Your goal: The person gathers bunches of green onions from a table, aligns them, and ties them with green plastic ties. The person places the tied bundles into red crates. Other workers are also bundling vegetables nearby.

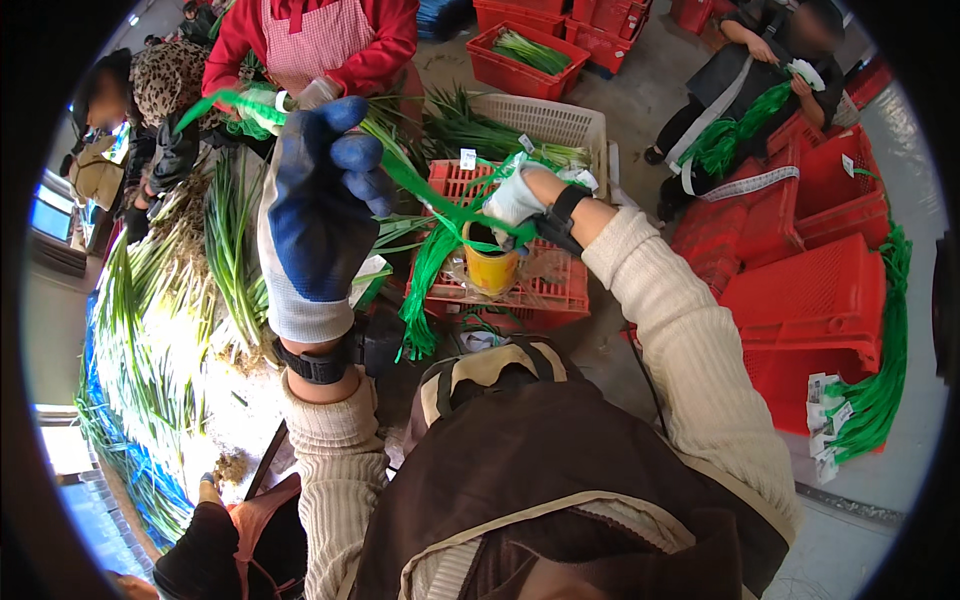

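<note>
My left hand (322,202), in a blue-coated white glove, is raised with its fingers curled around a strip of green mesh netting (420,187). The stretched netting runs from there down to my right hand (517,196). That hand, in a white glove with dark fingertips, grips the netting at the rim of a yellow cylindrical container (491,270); its fingertips are partly hidden. The container stands on an upturned red plastic crate (555,289). A bundle of green mesh bags (427,289) hangs over the crate's left side.
Green onions (165,315) cover the table at left. A co-worker in a checked apron (319,37) stands opposite; another person (772,67) sits at right with netting. Nearby are a white crate (551,112) of green onions, stacked red crates (810,285) and labelled green mesh bags (885,382).
</note>
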